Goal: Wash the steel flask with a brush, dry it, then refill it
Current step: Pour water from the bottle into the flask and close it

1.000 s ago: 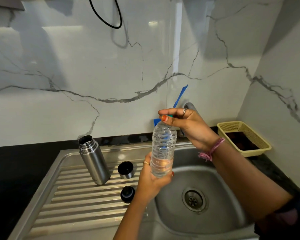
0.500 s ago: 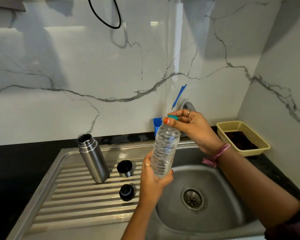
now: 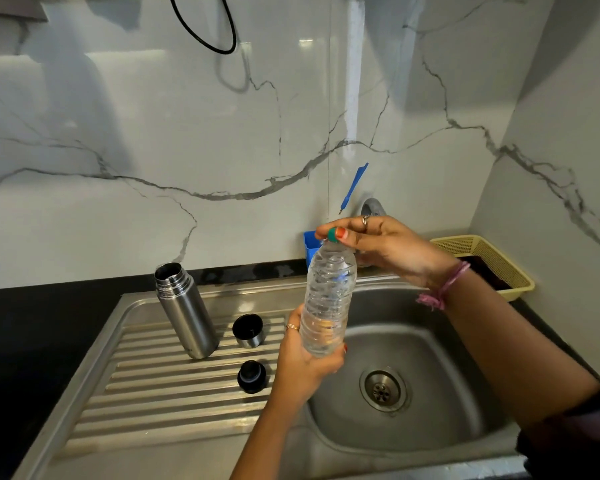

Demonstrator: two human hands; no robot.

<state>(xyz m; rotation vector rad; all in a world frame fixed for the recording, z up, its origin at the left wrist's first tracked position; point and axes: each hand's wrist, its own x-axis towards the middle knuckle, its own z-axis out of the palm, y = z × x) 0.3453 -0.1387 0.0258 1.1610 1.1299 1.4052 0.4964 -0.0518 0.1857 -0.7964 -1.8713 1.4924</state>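
One steel flask (image 3: 185, 311) stands upright and open-mouthed on the ribbed draining board (image 3: 146, 386), left of the sink basin (image 3: 430, 358); this is the landmark for what follows. Just right of the flask lies its steel cup lid (image 3: 248, 331), and nearer the camera from that, the black stopper (image 3: 252, 376), both apart from the flask. Further right, over the basin edge, the left hand (image 3: 307, 367) grips the base of a clear plastic water bottle (image 3: 328, 299), held near upright. The right hand (image 3: 385, 247) pinches the green cap (image 3: 332, 234) at the bottle neck between thumb and fingertips. Compared with a second ago, the bottle has been raised slightly and the right hand's fingers have turned about the cap, consistent with unscrewing; whether the cap is free cannot be told. Judgement: washing and drying appear complete, and refilling is imminent. Behind the bottle, a blue holder (image 3: 309, 244) and blue brush handle (image 3: 354, 187) stand against the wall; a yellow basket (image 3: 458, 242) sits on the desk far right.
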